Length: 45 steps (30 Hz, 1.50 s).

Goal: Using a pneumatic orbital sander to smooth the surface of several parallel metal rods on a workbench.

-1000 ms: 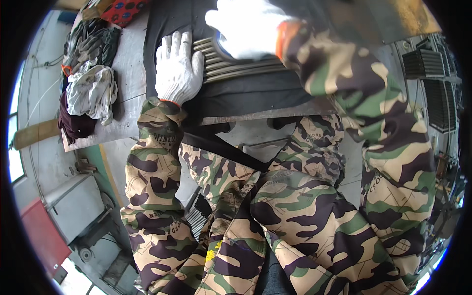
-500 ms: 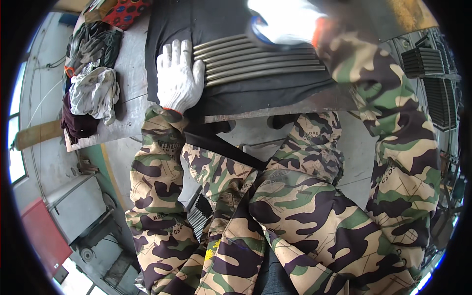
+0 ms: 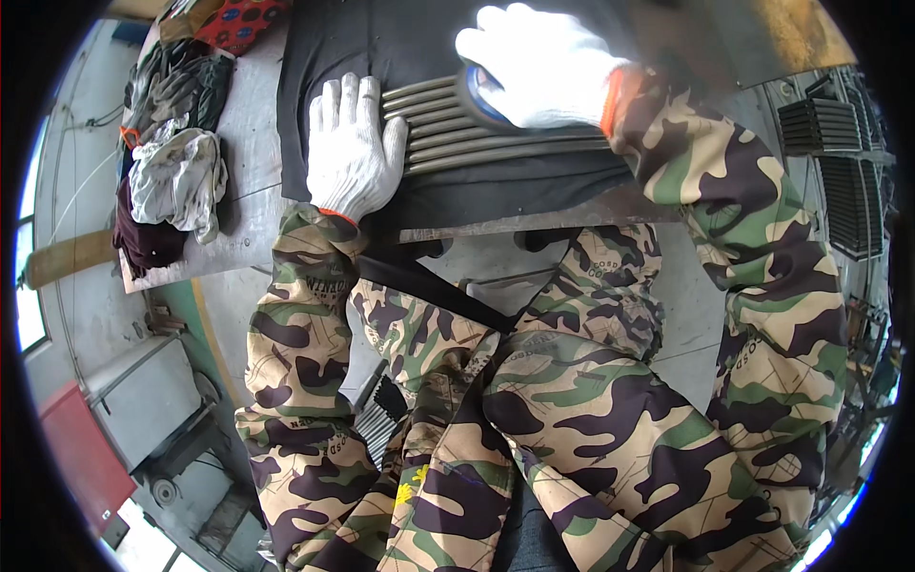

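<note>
Several grey metal rods (image 3: 429, 133) lie side by side on a black cloth (image 3: 505, 186) spread over the table. My left hand (image 3: 353, 148), in a white knit glove, rests flat at the rods' left ends with its fingers stretched out. My right hand (image 3: 538, 71), also gloved, is closed over a rounded pad (image 3: 474, 92) with a blue and dark edge. The pad sits on top of the rods, near their middle. Most of it is hidden under the glove, so its exact kind does not show.
Crumpled rags (image 3: 176, 176) are heaped on the bare metal tabletop (image 3: 250, 157) at the left. A red patterned cloth (image 3: 238, 21) lies at the far left. Racks of dark metal bars (image 3: 848, 181) stand to the right, and a red panel (image 3: 84, 453) is at the lower left.
My right hand has moved left and slightly nearer along the rods with the pad, and looks less blurred. My left hand stays flat at the rods' ends.
</note>
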Available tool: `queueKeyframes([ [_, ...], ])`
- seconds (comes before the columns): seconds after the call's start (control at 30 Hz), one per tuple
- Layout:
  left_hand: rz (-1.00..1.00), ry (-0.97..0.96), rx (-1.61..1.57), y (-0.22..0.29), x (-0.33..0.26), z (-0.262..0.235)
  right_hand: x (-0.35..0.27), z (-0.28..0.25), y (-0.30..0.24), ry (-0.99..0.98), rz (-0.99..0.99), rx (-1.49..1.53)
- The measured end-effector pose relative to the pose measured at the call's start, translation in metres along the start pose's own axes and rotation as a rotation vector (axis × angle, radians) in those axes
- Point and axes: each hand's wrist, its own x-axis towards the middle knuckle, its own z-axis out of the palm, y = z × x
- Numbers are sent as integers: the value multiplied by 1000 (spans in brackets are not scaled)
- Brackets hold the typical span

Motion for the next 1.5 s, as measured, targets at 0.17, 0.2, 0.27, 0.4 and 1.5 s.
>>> queueKeyframes([
  [0.17,0,16,-37,4,4,7,22,9,-2,79,-11,0],
  [0.2,7,17,-38,5,5,6,21,7,-5,86,-36,5],
  [0.27,32,37,-74,4,14,5,25,6,-5,100,-42,-9],
  [0.4,-13,8,-36,1,13,4,39,9,-1,96,-19,-44],
  [1.5,12,97,-99,-1,25,7,43,0,-8,55,-14,-72],
])
